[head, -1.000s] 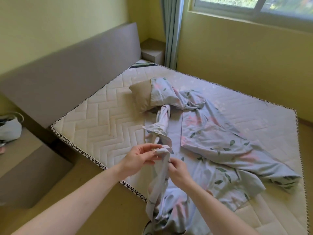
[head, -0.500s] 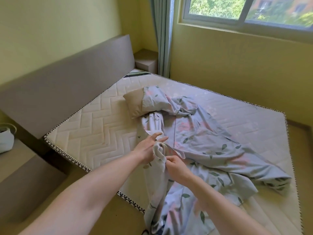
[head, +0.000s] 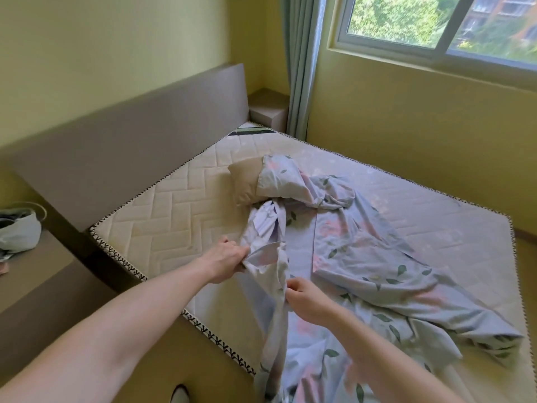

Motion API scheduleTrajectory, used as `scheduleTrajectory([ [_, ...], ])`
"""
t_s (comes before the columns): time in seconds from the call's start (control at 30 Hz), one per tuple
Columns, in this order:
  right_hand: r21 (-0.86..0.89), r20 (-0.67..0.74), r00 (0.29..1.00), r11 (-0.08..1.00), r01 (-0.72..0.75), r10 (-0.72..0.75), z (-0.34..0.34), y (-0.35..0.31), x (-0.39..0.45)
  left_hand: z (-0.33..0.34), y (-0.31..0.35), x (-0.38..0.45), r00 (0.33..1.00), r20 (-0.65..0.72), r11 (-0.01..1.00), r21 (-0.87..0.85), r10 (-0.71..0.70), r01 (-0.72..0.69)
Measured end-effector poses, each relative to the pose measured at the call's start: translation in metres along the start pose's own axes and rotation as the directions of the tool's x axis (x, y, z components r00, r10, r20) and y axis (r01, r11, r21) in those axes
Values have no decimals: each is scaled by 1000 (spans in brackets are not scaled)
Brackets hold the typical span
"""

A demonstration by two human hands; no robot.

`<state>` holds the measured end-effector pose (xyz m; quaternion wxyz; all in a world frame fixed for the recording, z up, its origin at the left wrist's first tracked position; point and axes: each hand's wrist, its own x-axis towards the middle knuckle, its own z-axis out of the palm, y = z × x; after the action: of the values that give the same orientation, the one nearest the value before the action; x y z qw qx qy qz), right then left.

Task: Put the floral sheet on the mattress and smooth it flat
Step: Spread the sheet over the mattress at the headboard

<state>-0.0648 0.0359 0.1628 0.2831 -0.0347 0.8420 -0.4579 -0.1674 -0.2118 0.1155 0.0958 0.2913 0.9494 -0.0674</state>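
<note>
1. Head view, hands. The left hand (head: 225,261) grips a bunched edge of the floral sheet (head: 363,257), fingers curled round the cloth. The right hand (head: 305,298) pinches the same edge nearer the body. Compared with a second ago, the two hands have drawn apart: the left has reached outward over the mattress (head: 174,210), while the right has stayed low and close.

2. Head view, sheet. The sheet lies crumpled in a long heap on the mattress, its far end draped over a pillow (head: 245,180) and its near end hanging over the bed's edge. The twisted strip between the hands is looser than a second ago and starts to open out.

3. Head view, surroundings. A grey headboard (head: 130,135) stands at the left; a curtain (head: 302,65) and a window (head: 441,21) lie beyond the bed.

4. Reading. The widening grip suggests a search for an edge or corner before spreading. Most of the mattress is uncovered, so the task appears to be at an early stage, with no smoothing yet done.
</note>
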Motion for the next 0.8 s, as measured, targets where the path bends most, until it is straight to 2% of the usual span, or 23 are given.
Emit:
scheduleTrajectory([
  [0.2,-113,103,995,993,18,-6,57,-87,57,14,-115,-41,995,57,997,-18,-79,80],
  [0.3,-195,141,990,981,17,11,80,-124,81,5,-184,-70,975,14,973,-64,-220,220],
  [0.43,-325,100,991,944,-57,94,95,-136,108,-11,-301,-137,880,-51,881,-7,-473,473],
  [0.53,-317,3,984,934,-166,176,123,-149,132,-21,-385,-195,768,-131,776,-9,-626,631],
  [0.6,-338,-4,987,929,-153,161,145,-168,145,-25,-412,-215,723,-149,735,-45,-675,676],
  [0.67,-436,64,985,893,-116,159,173,-198,160,-28,-430,-230,685,-175,706,-108,-707,700],
  [0.73,-510,152,970,856,-86,188,197,-215,174,-22,-440,-236,674,-203,703,-163,-710,692],
  [0.8,-536,222,951,842,-65,215,210,-222,195,-19,-447,-242,692,-220,726,-198,-688,659],
])
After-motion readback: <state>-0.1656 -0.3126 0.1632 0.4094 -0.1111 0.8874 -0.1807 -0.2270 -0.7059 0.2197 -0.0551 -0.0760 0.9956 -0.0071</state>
